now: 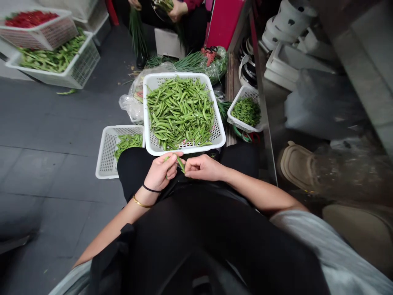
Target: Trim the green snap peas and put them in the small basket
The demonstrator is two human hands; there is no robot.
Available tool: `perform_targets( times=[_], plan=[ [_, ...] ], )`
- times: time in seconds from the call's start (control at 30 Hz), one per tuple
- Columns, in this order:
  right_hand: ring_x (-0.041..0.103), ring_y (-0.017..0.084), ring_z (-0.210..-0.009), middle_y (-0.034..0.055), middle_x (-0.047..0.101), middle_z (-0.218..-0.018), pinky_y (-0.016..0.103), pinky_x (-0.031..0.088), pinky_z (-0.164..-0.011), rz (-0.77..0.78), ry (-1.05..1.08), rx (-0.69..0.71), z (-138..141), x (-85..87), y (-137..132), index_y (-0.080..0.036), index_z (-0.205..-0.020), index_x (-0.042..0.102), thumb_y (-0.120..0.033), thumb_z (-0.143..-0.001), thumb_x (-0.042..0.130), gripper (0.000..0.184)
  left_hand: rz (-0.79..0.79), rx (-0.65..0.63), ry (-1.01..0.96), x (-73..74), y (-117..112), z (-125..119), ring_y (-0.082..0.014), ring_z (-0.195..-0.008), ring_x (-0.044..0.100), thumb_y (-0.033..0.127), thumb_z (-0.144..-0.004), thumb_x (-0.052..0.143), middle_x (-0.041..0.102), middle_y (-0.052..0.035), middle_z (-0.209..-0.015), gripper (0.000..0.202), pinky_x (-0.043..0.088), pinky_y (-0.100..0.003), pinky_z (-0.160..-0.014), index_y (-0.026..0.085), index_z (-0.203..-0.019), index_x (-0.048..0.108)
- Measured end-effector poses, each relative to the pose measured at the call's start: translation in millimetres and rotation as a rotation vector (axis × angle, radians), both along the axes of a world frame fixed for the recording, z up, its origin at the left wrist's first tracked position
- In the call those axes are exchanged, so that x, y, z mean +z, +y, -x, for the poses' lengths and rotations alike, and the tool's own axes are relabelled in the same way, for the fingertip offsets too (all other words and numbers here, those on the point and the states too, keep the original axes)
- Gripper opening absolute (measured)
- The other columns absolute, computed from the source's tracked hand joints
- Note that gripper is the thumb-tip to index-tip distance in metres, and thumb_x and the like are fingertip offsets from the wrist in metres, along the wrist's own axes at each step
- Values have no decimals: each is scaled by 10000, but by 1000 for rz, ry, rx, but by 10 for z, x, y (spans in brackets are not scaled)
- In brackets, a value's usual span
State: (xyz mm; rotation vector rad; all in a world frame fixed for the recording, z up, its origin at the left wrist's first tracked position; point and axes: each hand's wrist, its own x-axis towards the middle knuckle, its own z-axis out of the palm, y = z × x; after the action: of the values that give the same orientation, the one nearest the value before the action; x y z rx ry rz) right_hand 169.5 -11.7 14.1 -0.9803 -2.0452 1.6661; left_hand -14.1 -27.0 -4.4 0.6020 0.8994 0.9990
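A green pea pod (180, 164) is held over my lap between both hands. My left hand (161, 171) is curled round its left part, and my right hand (202, 167) pinches its right end. Just beyond my knees a large white basket (219, 133) is heaped with green pea pods (179, 112). To the left on the floor lies a smaller white basket (106, 153) with a small heap of pods (129, 142) at its right side.
A small white basket of chopped greens (247, 111) stands to the right. Baskets of green pods (52, 57) and red chillies (29, 18) sit far left. Another person's hands (175, 10) hold green stalks at the top. A metal counter (307, 114) runs along the right.
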Motion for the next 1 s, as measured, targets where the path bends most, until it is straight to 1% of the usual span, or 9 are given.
perform_targets(
  times=[0.1,0.2,0.27,0.4,0.57,0.67,0.8,0.87,1.0],
  plan=[
    [430,56,-524,-42,531,-590,179,343,-529,-37,-12,65,-27,91,29,-132,-806,624,-341,-799,609,210,-6,-20,16,11,-62,50,5,-345,306,298,-696,753,622,-40,-598,246,193,-136,-337,87,-797,672],
    [478,72,-576,-13,576,-682,190,383,-565,-240,10,-156,-34,175,88,-140,-897,631,-311,-809,613,193,2,-87,12,24,-104,76,4,-330,290,299,-670,773,576,-15,-517,251,175,-134,-332,86,-739,661],
    [499,80,-606,2,591,-717,197,394,-589,-400,11,-217,-3,198,104,-149,-859,628,-262,-824,595,123,6,-137,0,34,-119,77,4,-324,288,303,-667,776,565,-9,-499,257,171,-134,-330,86,-738,657],
    [502,98,-627,16,590,-698,209,378,-601,-681,-75,-141,110,158,75,-154,-734,595,-218,-862,519,162,16,-163,-21,41,-133,34,5,-324,295,300,-676,771,572,-8,-515,257,175,-129,-325,95,-721,622],
    [494,125,-622,54,584,-706,246,365,-604,-979,-335,-226,164,105,17,-150,-726,602,-237,-899,435,255,68,-67,-91,24,-104,-15,13,-309,271,327,-682,767,535,23,-515,300,183,-127,-314,110,-664,560],
    [508,127,-648,47,581,-698,244,386,-628,-967,-292,-273,0,186,40,-156,-743,597,-222,-901,435,236,26,97,-65,27,-57,48,10,-314,265,310,-679,770,526,34,-504,273,191,-129,-317,107,-709,590],
    [515,122,-660,33,571,-707,235,405,-630,-819,-292,-293,-275,341,105,-160,-756,580,-221,-889,469,183,-96,295,52,47,-31,124,-5,-327,313,254,-667,775,590,13,-539,248,220,-139,-328,124,-670,564],
    [523,116,-650,38,595,-783,236,411,-626,-725,-322,-197,-296,355,116,-152,-854,598,-280,-871,532,145,-141,306,112,49,-43,107,-12,-329,336,245,-676,768,618,3,-561,245,238,-148,-337,131,-659,552],
    [552,114,-680,54,628,-932,237,420,-654,-608,-288,5,-102,211,109,-166,-1094,578,-384,-856,588,323,-227,270,218,30,-80,71,-32,-323,344,260,-706,750,524,49,-443,221,252,-158,-345,145,-673,565]
  ],
)
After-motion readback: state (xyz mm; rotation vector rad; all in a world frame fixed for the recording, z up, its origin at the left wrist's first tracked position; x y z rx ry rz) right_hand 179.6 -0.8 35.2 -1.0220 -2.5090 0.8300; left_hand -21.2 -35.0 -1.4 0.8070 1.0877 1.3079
